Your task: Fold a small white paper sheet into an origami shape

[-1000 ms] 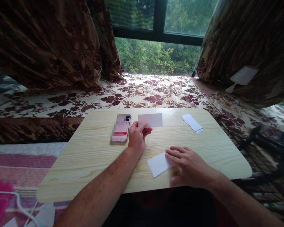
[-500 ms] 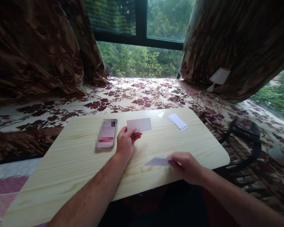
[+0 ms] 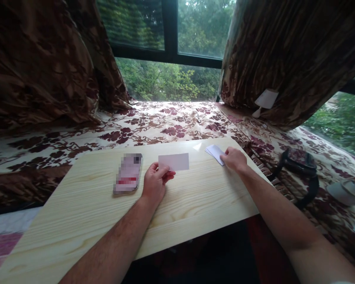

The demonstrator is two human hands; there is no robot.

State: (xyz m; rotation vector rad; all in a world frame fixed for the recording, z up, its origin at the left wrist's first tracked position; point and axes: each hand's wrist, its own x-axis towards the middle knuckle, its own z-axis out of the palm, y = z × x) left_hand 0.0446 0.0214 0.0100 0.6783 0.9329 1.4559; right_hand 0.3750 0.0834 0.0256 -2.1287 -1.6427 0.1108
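Over the middle of the wooden tabletop, my left hand [image 3: 158,179] pinches a blank white card [image 3: 177,161] between thumb and fingers. A small pile of white cards [image 3: 214,153] lies fanned near the table's far right side. My right hand [image 3: 234,158] is at the pile's right edge, its thumb and fingers closed on a card there. Whether it grips one card or several is hidden by the fingers. A pixelated phone [image 3: 127,173] lies left of my left hand.
The light wooden table [image 3: 85,189] has a rounded front and back edge. Behind it spreads a floral cloth [image 3: 171,122] below a window. A small white lamp [image 3: 265,100] stands at the right, with a dark strapped object [image 3: 301,161] and a white container [image 3: 347,191] nearby.
My right hand has moved away from the front of the table, with a card, up to the pile at the right. The left hand still holds its card. The view has shifted slightly.
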